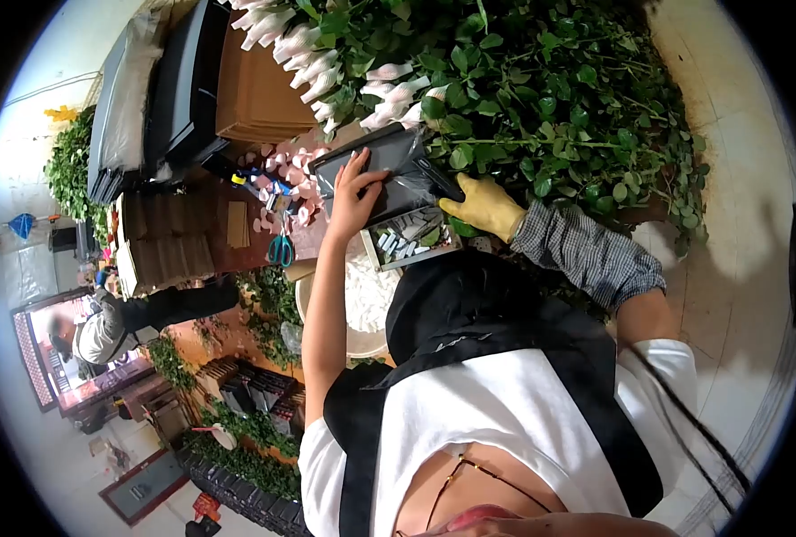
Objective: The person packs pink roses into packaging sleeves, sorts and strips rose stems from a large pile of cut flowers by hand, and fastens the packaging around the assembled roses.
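My left hand point(356, 195) is bare and lies with its fingers spread on a dark grey flat piece point(398, 183), which looks like folded card with clear plastic over it. My right hand point(485, 208) wears a yellow glove below a checked sleeve cover. Its fingers close on the black right end point(438, 180) of that piece. Just below the piece, a small box point(373, 249) holds white and blue slips and a leaf. Teal-handled scissors point(281, 250) lie left of my left forearm.
Leafy stems point(541, 107) with white-sleeved flower heads point(322, 76) spread across the top. Cartons point(263, 89) and grey sheets point(178, 80) stand upper left. A round tub point(366, 295) of white pieces is near my waist. Another person point(107, 331) stands far left.
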Tool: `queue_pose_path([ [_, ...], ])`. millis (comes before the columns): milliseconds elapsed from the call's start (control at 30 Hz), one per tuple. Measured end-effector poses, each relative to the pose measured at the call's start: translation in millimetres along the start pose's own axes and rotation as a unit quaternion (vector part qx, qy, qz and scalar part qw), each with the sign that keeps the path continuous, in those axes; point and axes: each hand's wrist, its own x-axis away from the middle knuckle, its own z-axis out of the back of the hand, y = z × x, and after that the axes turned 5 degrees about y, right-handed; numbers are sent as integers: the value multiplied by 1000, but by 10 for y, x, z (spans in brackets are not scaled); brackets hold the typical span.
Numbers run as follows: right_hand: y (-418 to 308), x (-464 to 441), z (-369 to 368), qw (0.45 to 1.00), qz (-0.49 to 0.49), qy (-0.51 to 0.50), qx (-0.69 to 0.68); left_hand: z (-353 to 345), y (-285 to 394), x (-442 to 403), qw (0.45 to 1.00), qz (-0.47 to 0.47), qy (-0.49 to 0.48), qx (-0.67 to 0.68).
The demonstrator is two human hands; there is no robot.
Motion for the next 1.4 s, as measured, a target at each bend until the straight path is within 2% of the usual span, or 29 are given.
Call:
queue_pose_path([
  [33, 83, -19, -88, 1000, -2, 13, -20, 65, 39, 22, 976, 104, 9, 191],
  [67, 186, -32, -169, 1000, -3, 12, -17, 150, 110, 36, 905, 201, 20, 375],
  [100, 271, -56, -202, 989, -1, -23, -147, 245, 245, 97, 879, 237, 59, 410],
  [167, 382, -21, -69, 926, 29, -116, -357, 319, 209, 385, 931, 193, 123, 285],
  [200, 413, 52, 124, 943, -16, -151, -296, 388, 197, 558, 954, 167, 144, 201],
  [267, 386, 266, 334, 928, -52, -152, -337, 383, 204, 930, 930, 219, 203, 216],
  [300, 212, 422, 495, 908, -69, -169, -376, 432, 231, 1108, 917, 263, 186, 236],
  [333, 158, 491, 476, 885, -24, -170, -433, 472, 251, 1274, 901, 305, 170, 258],
  [400, -424, 544, 609, 857, -41, -289, -425, 466, 208, 1553, 869, 354, 119, 325],
  [467, -872, 361, 212, 870, -71, -336, -354, 533, 304, 1593, 809, 362, 50, 461],
  [533, -1596, 177, -147, 957, -19, -282, -60, 519, 449, 1610, 834, 284, 28, 472],
  [567, -1627, 51, -590, 970, 76, -226, 39, 432, 480, 1608, 896, 259, 55, 357],
  [600, -1592, -38, -999, 961, 173, -167, 135, 433, 447, 1522, 792, 379, 92, 470],
  [633, -1737, -47, -1012, 956, 232, -177, 38, 471, 275, 1549, 786, 401, 113, 457],
  [667, -1903, -129, -966, 941, 243, -206, 118, 473, 39, 1614, 779, 423, 132, 443],
  [700, -2023, -294, -898, 934, 214, -280, 64, 275, -338, 1776, 800, 422, 146, 401],
  [733, -2144, -490, -823, 919, 178, -352, 11, 322, -511, 1806, 866, 393, 183, 249],
  [767, -2294, -625, -789, 920, 148, -354, -77, 272, -745, 1861, 882, 387, 187, 194],
  [833, -2656, -1016, -897, 913, 341, -185, -129, 191, -1151, 1863, 908, 375, 159, 99],
  [933, -3152, -1705, -1256, 927, 353, -11, -124, 179, -1515, 1638, 938, 338, 80, 16],
  [1000, -2975, -2511, -1934, 951, 258, 33, -170, 163, -1611, 1527, 950, 303, 68, -18],
  [1033, -2941, -2687, -2087, 956, 195, -31, -216, 135, -1616, 1509, 946, 313, 70, -34],
  [1067, -3056, -2906, -2012, 961, 160, -196, -110, 144, -1611, 1511, 946, 312, 86, -24],
  [1133, -2959, -2865, -2000, 911, 101, -315, -246, 184, -1579, 1578, 947, 282, 153, -24],
  [1167, -2960, -2782, -2063, 922, 89, -264, -269, 169, -1584, 1655, 939, 286, 192, -1],
  [1200, -3108, -2510, -1848, 974, 188, -125, -34, 242, -1557, 1718, 932, 305, 197, 4],
  [1267, -3121, -2080, -1626, 981, 103, -149, -71, 274, -1532, 1899, 914, 337, 224, -3],
  [1333, -2656, -2045, -1867, 951, 11, -241, -194, 258, -1539, 2024, 899, 363, 243, 18],
  [1400, -2630, -2112, -1912, 974, 20, -225, -15, 252, -1581, 2047, 905, 355, 233, 8],
])
